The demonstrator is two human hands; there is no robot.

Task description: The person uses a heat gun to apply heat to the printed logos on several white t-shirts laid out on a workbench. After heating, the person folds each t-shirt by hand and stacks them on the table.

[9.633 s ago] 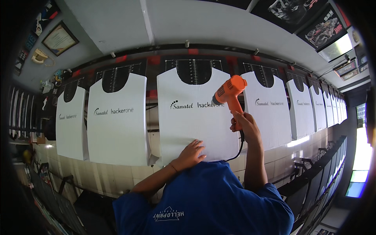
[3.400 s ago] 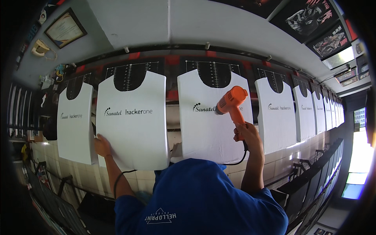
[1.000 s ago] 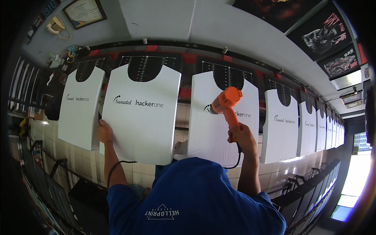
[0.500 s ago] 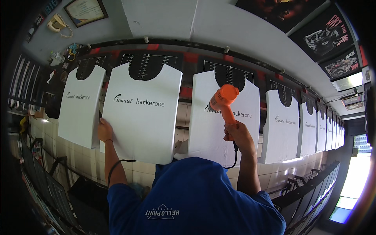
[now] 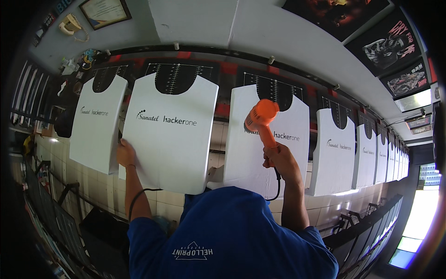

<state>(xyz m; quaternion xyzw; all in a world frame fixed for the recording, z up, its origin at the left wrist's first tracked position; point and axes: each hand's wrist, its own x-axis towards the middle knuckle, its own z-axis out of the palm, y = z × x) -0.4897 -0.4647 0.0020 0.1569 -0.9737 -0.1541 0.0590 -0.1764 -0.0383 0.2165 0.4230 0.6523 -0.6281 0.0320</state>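
Note:
My right hand (image 5: 282,161) is wrapped round the handle of an orange hair dryer (image 5: 262,116). The dryer's body hangs in front of a white shirt panel (image 5: 246,162) with dark print on its chest, hiding part of that print. A black cord (image 5: 278,186) drops from the handle. My left hand (image 5: 125,153) is closed at the left edge of another printed white shirt panel (image 5: 169,149), its fingertips partly hidden by that edge. Both panels lie on black boards (image 5: 174,76) with white measuring marks at the neck.
Beyond my left hand lies another white shirt panel (image 5: 95,135). More panels (image 5: 334,153) run in a row toward the right. A dark rail (image 5: 223,53) crosses behind the boards. Black racks (image 5: 367,237) stand on the near right. Cord (image 5: 134,200) loops by my left forearm.
The hair dryer has shifted slightly left, with my right hand still round its handle. My left hand stays at the same panel edge. The whole view has shifted a little.

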